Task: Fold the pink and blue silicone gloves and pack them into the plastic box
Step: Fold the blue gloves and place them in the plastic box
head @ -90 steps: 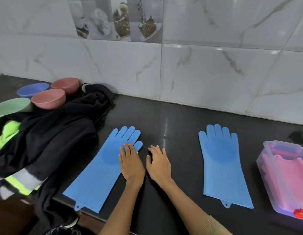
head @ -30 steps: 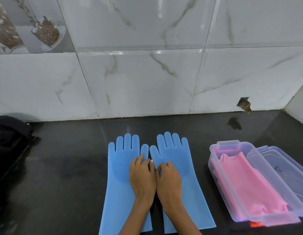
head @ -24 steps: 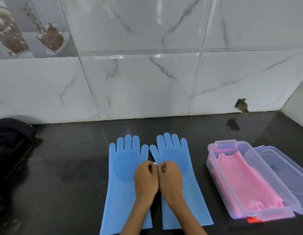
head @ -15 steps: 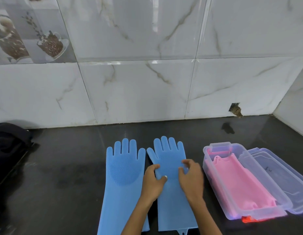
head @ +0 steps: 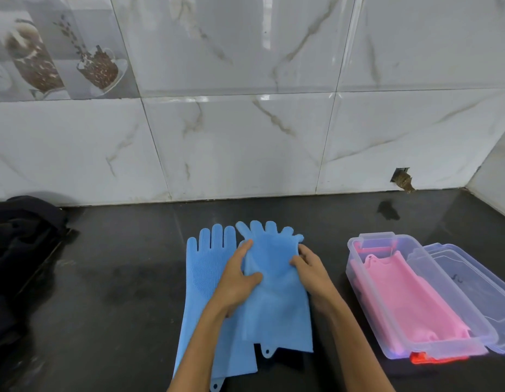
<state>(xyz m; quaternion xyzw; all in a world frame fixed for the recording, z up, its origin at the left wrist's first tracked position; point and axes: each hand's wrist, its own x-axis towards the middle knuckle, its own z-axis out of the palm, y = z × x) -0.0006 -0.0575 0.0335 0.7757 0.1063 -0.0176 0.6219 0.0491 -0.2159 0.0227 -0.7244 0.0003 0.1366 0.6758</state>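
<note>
Two blue silicone gloves occupy the middle of the black countertop (head: 126, 292), near its front edge. The right blue glove (head: 276, 292) is raised off the counter by both hands, its cuff and hanging tab toward the front edge, its fingers toward the tiled wall (head: 245, 142); half a second earlier it lay flat with the hands only closing on its sides. The left hand (head: 235, 281) grips the glove's left border, thumb curled over the top surface and fingers underneath. The right hand (head: 310, 267) pinches the right border just below the glove's fingers, its own fingers curled onto the silicone. The lifted glove now overlaps the right edge of the left blue glove (head: 203, 278), which lies flat, textured palm up, where it lay before; a second earlier the pair lay side by side under both palms.

Toward the right edge of the counter stands the clear plastic box (head: 387, 304), open, with the pink gloves (head: 409, 298) folded inside. The clear lid (head: 477, 290) rests against the box's right side. A red item (head: 432, 357) shows beneath the box's near end; what it is cannot be told. At the left edge lies a black garment (head: 19, 241).
</note>
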